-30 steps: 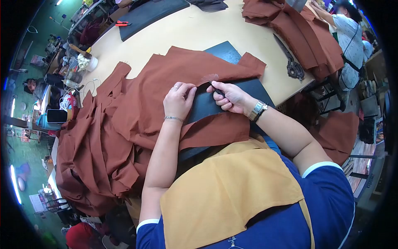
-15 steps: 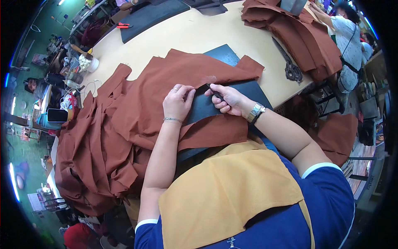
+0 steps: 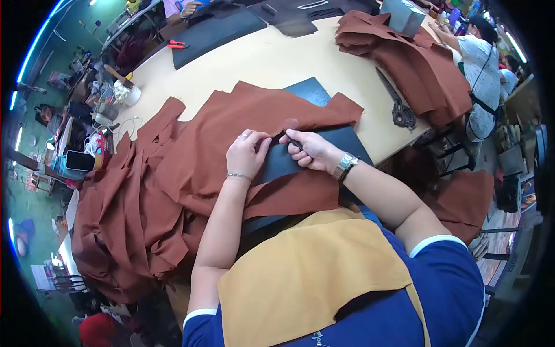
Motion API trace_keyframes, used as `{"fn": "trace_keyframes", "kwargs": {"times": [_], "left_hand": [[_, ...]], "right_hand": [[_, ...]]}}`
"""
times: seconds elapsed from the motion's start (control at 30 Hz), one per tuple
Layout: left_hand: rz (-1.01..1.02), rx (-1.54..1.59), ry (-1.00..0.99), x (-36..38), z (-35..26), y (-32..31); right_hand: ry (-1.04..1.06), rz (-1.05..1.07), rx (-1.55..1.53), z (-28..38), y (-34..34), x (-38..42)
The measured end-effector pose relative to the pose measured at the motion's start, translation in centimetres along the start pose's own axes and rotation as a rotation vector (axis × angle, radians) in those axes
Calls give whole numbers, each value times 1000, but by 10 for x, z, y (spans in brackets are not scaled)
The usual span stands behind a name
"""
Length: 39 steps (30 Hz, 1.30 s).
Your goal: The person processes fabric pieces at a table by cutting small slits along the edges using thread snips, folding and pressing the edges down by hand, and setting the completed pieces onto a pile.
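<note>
A large piece of rust-brown cloth (image 3: 214, 133) lies in front of me, partly over a dark flat board (image 3: 277, 165). My left hand (image 3: 247, 155) is closed, with thumb and forefinger pinched at the cloth's edge. Just to its right, my right hand (image 3: 312, 151) is wrapped round a small black hand tool (image 3: 293, 142), mostly hidden by the fingers. Its tip is close to the cloth edge between my hands. A pale mark (image 3: 290, 124) shows on the cloth just above. Below my hands a strip of the same cloth (image 3: 295, 194) crosses the board.
Large black-handled scissors (image 3: 400, 110) lie on the pale table (image 3: 231, 75) at right, beside stacked brown cloth (image 3: 416, 75) under a grey metal block (image 3: 403, 17). Red snips (image 3: 177, 44) rest at the far left. A white pot (image 3: 130, 94) and phone (image 3: 80, 161) stand left. Co-workers sit beyond.
The view has tilted, so the table sits lower in the picture. My right hand has shifted slightly towards my left and the tool's tip is less visible. The left hand keeps its pinch.
</note>
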State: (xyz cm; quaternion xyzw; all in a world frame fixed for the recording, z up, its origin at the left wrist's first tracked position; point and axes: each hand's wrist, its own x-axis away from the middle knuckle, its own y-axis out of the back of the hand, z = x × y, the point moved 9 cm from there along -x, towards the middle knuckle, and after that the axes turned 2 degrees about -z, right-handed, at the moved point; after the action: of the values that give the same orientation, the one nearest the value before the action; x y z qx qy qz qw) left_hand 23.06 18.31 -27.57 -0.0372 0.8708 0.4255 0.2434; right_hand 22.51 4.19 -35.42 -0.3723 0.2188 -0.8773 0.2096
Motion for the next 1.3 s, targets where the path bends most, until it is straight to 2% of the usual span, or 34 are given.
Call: {"fn": "trace_keyframes", "kwargs": {"times": [0.1,0.13,0.17,0.2,0.23,0.27,0.3,0.37,0.4,0.43,0.47,0.57,0.67,0.7,0.73,0.77,0.8,0.83,0.87,0.9,0.93,0.97,1.0,1.03,1.1,1.13,1.17,1.2,1.3], "left_hand": [[152,90,104,-3,-15,11],[203,282,184,-7,-42,27],[266,828,372,-4,-82,44],[506,1162,67,-2,-157,91],[521,1381,-198,9,-187,116],[547,1512,-386,22,-210,136],[559,1579,-523,32,-234,152],[562,1656,-697,50,-263,168],[558,1676,-751,56,-273,173],[550,1682,-786,60,-280,177],[546,1686,-808,61,-283,178],[556,1666,-848,64,-287,179],[577,1597,-873,64,-286,180],[581,1556,-881,63,-282,179],[586,1490,-882,59,-274,178],[574,1392,-871,52,-263,173],[550,1238,-834,41,-247,162],[517,1031,-775,25,-225,147],[468,732,-656,6,-191,124],[438,313,-481,-15,-145,93],[514,135,-382,-25,-94,66],[478,-19,-425,-21,-42,53],[674,-301,-274,-7,15,36],[735,-397,-245,5,51,29],[602,-436,-151,7,82,34],[533,-474,-4,5,99,36],[465,-507,144,4,108,38],[398,-535,292,7,114,38],[512,-676,726,27,102,43]], "right_hand": [[40,-51,121,1,2,15],[116,-58,196,9,0,27],[257,-133,270,32,11,47],[359,-175,370,48,20,59],[473,-280,355,62,46,64],[564,-376,478,85,56,79],[609,-528,772,106,90,84],[729,-679,996,137,178,72],[829,-728,1121,149,195,75],[800,-849,1341,158,192,90],[593,-1061,1527,165,203,100],[682,-1050,1626,180,247,88],[1334,-1043,1903,175,140,112],[1307,-924,1725,168,97,115],[1086,-786,1467,153,70,107],[894,-663,1459,134,20,107],[1217,-397,1468,106,-18,107],[1177,-204,1480,77,-48,108],[988,-34,1329,49,-52,93],[1048,-21,1601,24,-72,93],[1091,-81,1664,16,-84,105],[1071,-83,1711,4,-79,97],[1014,-86,1684,3,-73,88],[962,-83,1655,4,-69,81],[972,-21,1604,19,-59,72],[968,12,1573,28,-55,68],[726,-4,1423,44,-46,67],[741,-5,1491,59,-36,64],[629,-30,1497,109,-3,60]]}}
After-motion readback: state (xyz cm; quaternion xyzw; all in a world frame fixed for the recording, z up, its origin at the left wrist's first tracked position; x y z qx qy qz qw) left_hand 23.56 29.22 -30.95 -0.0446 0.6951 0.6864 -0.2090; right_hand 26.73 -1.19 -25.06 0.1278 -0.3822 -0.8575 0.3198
